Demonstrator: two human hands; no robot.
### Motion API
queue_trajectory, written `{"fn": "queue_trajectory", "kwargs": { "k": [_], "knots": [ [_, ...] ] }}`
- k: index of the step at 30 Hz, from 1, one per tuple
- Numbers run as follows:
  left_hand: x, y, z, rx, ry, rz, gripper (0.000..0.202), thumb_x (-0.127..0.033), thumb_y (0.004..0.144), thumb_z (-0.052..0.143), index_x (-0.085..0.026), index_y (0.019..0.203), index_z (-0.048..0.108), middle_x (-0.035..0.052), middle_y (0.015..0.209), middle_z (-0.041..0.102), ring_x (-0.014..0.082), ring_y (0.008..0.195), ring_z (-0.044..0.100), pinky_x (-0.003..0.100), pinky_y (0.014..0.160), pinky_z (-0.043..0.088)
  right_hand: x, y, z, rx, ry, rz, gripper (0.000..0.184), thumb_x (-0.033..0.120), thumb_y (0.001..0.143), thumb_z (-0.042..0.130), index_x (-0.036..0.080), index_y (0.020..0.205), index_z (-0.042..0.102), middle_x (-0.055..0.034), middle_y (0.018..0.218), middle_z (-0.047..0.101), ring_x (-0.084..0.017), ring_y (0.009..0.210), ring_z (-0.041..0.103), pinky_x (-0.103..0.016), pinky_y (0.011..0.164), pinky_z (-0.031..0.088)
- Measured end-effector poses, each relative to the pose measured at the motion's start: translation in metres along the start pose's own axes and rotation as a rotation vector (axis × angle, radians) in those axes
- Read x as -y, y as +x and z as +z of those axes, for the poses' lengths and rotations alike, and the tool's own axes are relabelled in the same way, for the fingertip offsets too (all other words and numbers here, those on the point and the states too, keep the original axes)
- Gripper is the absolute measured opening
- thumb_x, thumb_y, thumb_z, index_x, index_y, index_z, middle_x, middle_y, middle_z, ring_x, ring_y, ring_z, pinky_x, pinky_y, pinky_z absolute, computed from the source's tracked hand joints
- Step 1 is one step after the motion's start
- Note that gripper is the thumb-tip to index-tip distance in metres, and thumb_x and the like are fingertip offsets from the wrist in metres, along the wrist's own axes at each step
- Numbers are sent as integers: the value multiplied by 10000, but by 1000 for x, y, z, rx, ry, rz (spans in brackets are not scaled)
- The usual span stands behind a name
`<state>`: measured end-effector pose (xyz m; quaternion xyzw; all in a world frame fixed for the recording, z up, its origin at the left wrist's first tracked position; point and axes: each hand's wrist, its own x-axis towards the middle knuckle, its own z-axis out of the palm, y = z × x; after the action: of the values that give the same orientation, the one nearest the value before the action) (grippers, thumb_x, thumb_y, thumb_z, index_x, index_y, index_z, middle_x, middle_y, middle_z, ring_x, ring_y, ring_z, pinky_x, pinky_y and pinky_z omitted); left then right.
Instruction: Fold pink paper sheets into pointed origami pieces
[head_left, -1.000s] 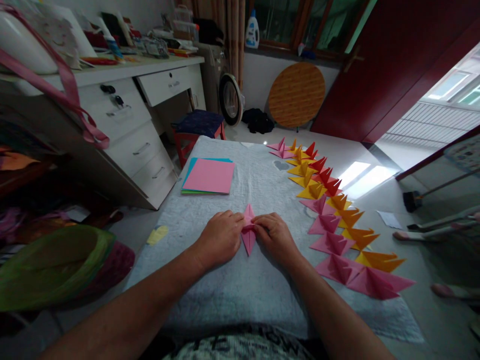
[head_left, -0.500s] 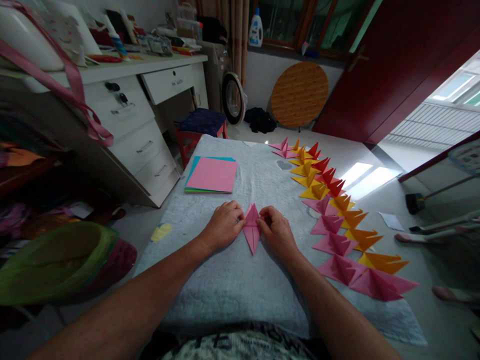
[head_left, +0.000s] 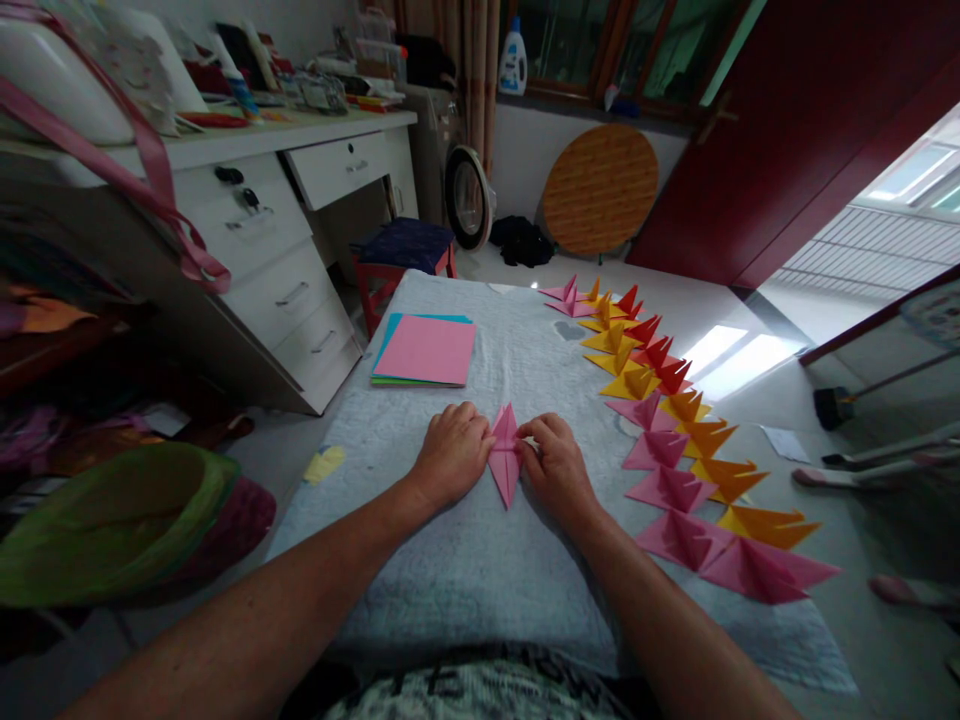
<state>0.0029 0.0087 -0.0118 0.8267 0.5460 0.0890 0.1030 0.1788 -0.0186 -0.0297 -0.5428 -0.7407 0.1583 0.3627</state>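
Observation:
A pink folded origami paper (head_left: 506,470), long and diamond-shaped with a crease down its lower half, lies on the cloth-covered table (head_left: 480,600) in front of me. My left hand (head_left: 455,450) pinches its left edge near the middle, fingers closed together. On the opposite edge, my right hand (head_left: 553,458) grips the paper between thumb and fingertips. The split tip of the diamond points away from me. Beyond my left hand sits a stack of square paper (head_left: 427,350), pink on top with blue and green sheets showing beneath.
Rows of folded paper cranes (head_left: 671,487) in pink, yellow, orange and red line the table's right side. A green-lined bin (head_left: 120,520) stands at the left, below a white desk (head_left: 255,230). A stool (head_left: 405,245) is beyond the table's far edge.
The fingers of both hands have shifted slightly along the paper's edges. The diamond stays in nearly the same place, and the stack and cranes are unchanged.

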Motion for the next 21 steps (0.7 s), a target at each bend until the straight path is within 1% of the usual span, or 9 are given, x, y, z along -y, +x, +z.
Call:
{"fn": "queue_trajectory", "kwargs": {
  "k": [3,5,11,13,15,16,18,21],
  "knots": [
    [-1,-1,0,-13,36,-7,236,-296,970,489,-161,891,666,101,1006,619,257,966,550,398,857,442,3,-4,-4,52,-48,-94,188,175,937,523,194,917,709,-76,911,632,-217,879,537,-360,829,452],
    [-2,-1,-1,-17,51,-11,229,-288,967,488,-161,900,667,102,1010,618,263,975,546,399,855,443,3,-6,-6,105,-70,-122,215,158,943,520,198,944,732,-78,931,655,-218,878,535,-368,835,456],
    [-3,-3,2,-45,86,-15,262,-249,980,426,-165,894,658,108,996,609,270,967,537,418,843,451,3,-9,-9,208,-146,-123,280,129,941,500,209,1057,742,-83,1042,693,-233,950,541,-400,900,451],
    [-2,-4,2,-68,90,-26,217,-242,961,458,-167,901,653,107,984,606,275,972,533,422,843,454,3,-9,-10,232,-163,-126,305,118,930,500,213,1099,735,-83,1083,697,-237,973,541,-408,913,445],
    [-1,-5,1,-103,79,-11,156,-228,931,509,-169,957,651,106,1010,611,279,985,527,425,851,458,4,-9,-10,250,-175,-129,327,110,925,503,221,1136,727,-81,1121,698,-238,992,542,-412,920,440],
    [-1,-6,1,-123,68,18,159,-213,920,525,-171,1011,649,105,1047,618,278,998,524,427,862,461,5,-9,-10,256,-177,-128,335,107,925,506,225,1150,724,-78,1138,698,-238,998,543,-412,922,438],
    [0,-7,1,-159,38,120,248,-182,921,528,-186,1147,630,96,1184,625,273,1058,518,426,910,462,6,-9,-10,266,-177,-123,344,102,924,514,233,1166,721,-70,1158,701,-237,1005,543,-410,924,435],
    [3,-7,7,-175,17,290,331,-171,967,479,-213,1274,597,60,1392,583,258,1211,490,414,1012,441,7,-9,-11,276,-174,-123,350,100,923,527,241,1182,716,-59,1179,704,-239,1017,542,-410,934,429]
  ]
}}
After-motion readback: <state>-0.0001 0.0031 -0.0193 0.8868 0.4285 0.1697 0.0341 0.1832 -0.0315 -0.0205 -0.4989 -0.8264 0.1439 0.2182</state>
